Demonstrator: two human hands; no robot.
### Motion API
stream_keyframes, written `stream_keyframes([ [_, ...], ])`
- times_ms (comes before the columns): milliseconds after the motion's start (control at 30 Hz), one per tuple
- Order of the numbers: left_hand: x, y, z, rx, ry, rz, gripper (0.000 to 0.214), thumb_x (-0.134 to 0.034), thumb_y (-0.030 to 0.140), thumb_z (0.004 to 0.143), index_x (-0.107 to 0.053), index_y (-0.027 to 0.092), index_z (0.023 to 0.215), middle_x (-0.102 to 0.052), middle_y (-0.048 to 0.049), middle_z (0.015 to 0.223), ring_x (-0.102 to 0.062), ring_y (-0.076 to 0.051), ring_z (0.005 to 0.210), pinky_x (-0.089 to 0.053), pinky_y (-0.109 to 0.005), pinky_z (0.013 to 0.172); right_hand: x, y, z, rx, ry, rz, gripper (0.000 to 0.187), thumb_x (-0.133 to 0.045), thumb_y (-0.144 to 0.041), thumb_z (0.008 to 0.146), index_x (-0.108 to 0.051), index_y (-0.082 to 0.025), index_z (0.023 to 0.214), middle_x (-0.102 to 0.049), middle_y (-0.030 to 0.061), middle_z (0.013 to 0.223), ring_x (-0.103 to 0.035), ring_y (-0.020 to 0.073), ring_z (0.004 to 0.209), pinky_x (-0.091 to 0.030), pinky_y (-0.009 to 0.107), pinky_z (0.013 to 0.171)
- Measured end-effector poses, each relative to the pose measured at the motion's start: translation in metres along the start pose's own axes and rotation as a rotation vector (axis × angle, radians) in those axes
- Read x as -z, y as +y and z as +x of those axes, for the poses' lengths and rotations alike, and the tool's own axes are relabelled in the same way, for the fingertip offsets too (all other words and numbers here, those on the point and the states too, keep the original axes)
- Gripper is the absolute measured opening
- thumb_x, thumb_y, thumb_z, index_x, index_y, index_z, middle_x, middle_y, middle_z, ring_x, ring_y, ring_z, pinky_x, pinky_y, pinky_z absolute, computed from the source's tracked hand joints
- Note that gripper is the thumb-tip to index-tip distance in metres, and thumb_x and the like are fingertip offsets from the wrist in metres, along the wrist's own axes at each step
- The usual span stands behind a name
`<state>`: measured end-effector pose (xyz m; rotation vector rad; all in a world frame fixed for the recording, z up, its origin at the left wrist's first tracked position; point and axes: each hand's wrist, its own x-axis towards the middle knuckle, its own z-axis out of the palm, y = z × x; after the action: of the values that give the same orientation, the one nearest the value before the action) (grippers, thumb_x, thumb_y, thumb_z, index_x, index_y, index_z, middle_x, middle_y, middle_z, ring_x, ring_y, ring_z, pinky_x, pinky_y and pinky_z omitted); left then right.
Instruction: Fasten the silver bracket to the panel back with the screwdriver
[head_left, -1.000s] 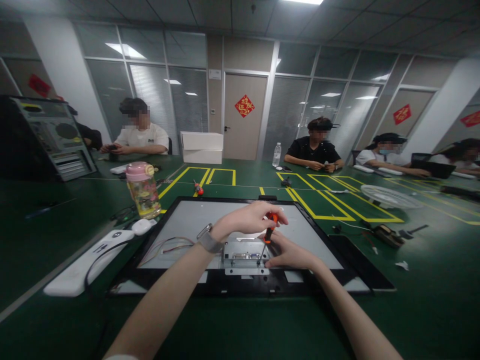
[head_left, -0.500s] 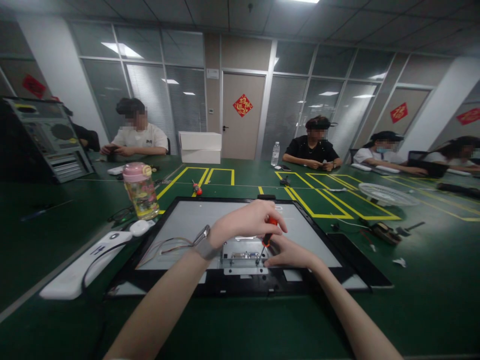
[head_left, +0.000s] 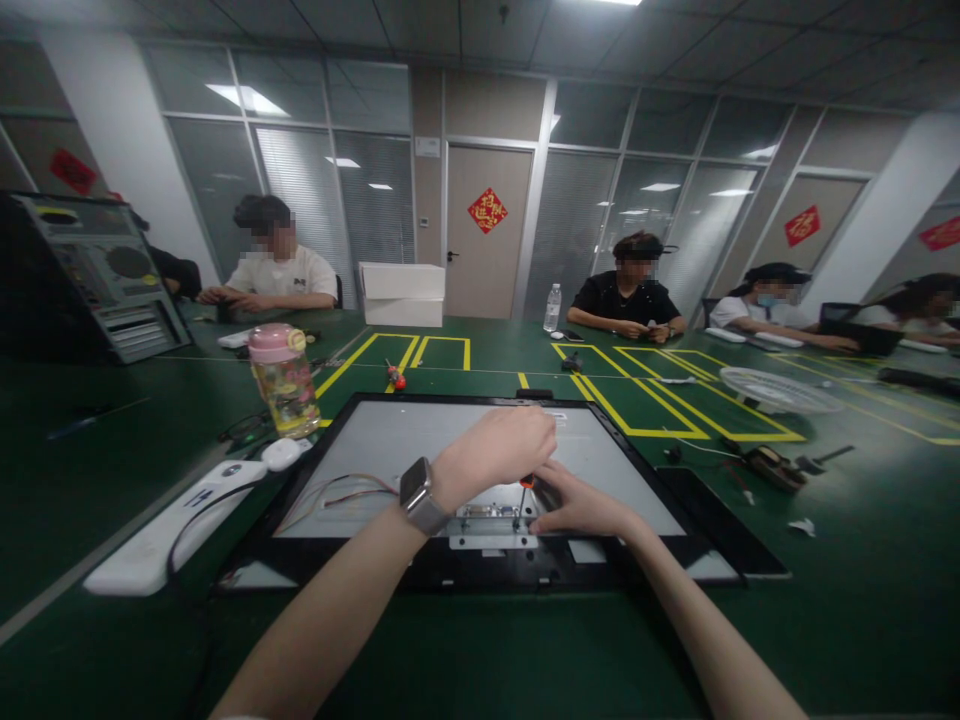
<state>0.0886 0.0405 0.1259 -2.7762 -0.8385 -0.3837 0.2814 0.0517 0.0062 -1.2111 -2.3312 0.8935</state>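
Note:
My left hand (head_left: 510,445) is closed around the handle of a red-and-black screwdriver (head_left: 527,484), mostly hidden behind the fingers. The shaft points down at the front right part of a metal bracket (head_left: 491,541) with video ports. My right hand (head_left: 581,503) grips the bracket's right end, thumb at the front beside the screwdriver tip; its other fingertips are partly hidden. Beneath both hands lies a flat display panel (head_left: 390,430) with a black frame, its grey back facing up. Thin wires (head_left: 349,488) run across the panel's left side.
Left of the panel are a white power strip (head_left: 172,530) with a black cable and a pink-lidded bottle (head_left: 283,385). A black flat piece (head_left: 724,520) lies to the right, near small tools. An open computer case (head_left: 105,275) stands far left. Several people sit across the green table (head_left: 480,650).
My left hand has turned at the wrist, bringing the watch face into view and covering the screwdriver handle. My right hand has stayed in place.

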Motion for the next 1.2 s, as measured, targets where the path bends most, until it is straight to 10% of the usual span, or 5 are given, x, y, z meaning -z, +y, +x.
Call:
stream_keyframes([
  [167,0.003,0.003,-0.002,0.205,-0.012,-0.006,0.038,-0.038,0.045,0.096,-0.063,0.016,0.093,-0.069,-0.0078,0.079,-0.067,-0.025,0.077,-0.047,-0.033,0.066,0.001,0.0,0.0,-0.012,-0.004,-0.001,0.076,-0.079,-0.044,0.065,-0.052,-0.02,0.131,-0.043,0.0111,0.136,-0.036,0.0339,0.129,-0.026,0.048,0.112],
  [400,0.01,0.011,-0.001,0.091,-0.043,-0.08,0.027,-0.034,0.022,0.093,-0.06,0.014,0.093,-0.067,-0.0112,0.102,-0.064,-0.023,0.092,-0.045,-0.03,0.066,-0.001,0.004,0.0,-0.018,0.011,0.017,0.083,-0.079,-0.044,0.064,-0.047,-0.019,0.136,-0.041,0.0128,0.141,-0.034,0.0345,0.132,-0.024,0.048,0.113],
  [567,0.014,0.009,0.003,0.098,-0.159,-0.317,0.028,-0.035,0.021,0.093,-0.062,0.016,0.098,-0.07,-0.0049,0.082,-0.063,-0.017,0.071,-0.042,-0.026,0.06,-0.001,0.006,0.001,-0.007,0.008,0.012,0.076,-0.079,-0.044,0.064,-0.052,-0.02,0.131,-0.042,0.0109,0.14,-0.033,0.0349,0.132,-0.023,0.05,0.114],
  [1200,0.025,-0.004,-0.01,0.289,-0.209,-0.06,0.039,-0.036,0.026,0.091,-0.071,0.014,0.081,-0.071,-0.01,0.068,-0.069,-0.023,0.07,-0.046,-0.029,0.061,0.002,-0.01,-0.002,-0.013,-0.007,0.008,0.069,-0.079,-0.042,0.066,-0.052,-0.02,0.126,-0.047,0.0078,0.122,-0.045,0.028,0.118,-0.034,0.041,0.108],
])
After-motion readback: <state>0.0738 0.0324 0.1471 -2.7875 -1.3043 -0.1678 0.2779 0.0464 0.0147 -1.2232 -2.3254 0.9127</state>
